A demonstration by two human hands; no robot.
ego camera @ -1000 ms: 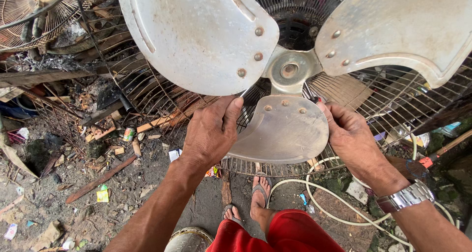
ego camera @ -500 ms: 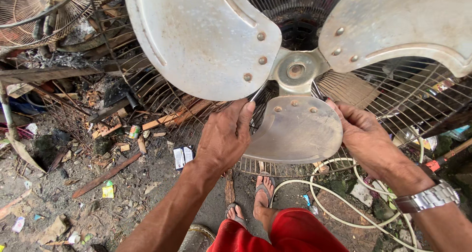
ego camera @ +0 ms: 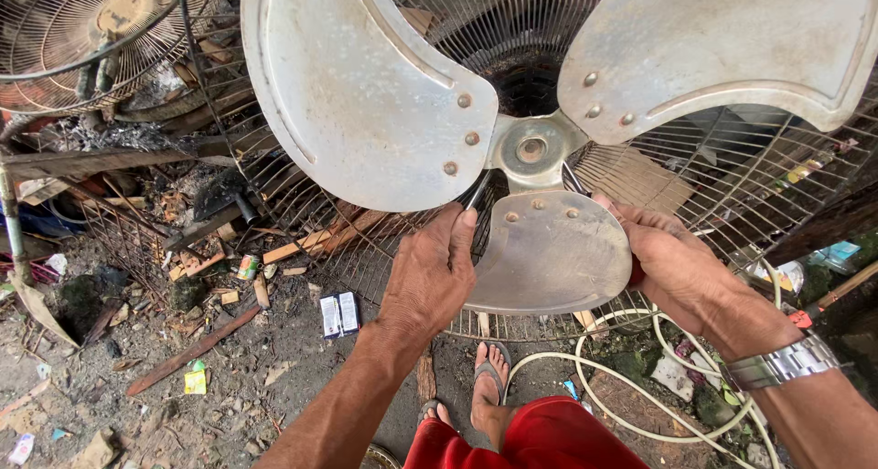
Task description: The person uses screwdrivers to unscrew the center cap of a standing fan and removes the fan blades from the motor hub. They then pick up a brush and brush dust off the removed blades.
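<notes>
White-blue packets (on ground)

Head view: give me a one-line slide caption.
Left hand and right hand grip the lowest blade of a three-blade metal fan before its wire guard.

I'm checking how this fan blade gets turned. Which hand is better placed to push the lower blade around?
Probably the left hand: its fingers wrap the lower blade at its left edge near the hub. The right hand only cups the opposite edge.
</notes>
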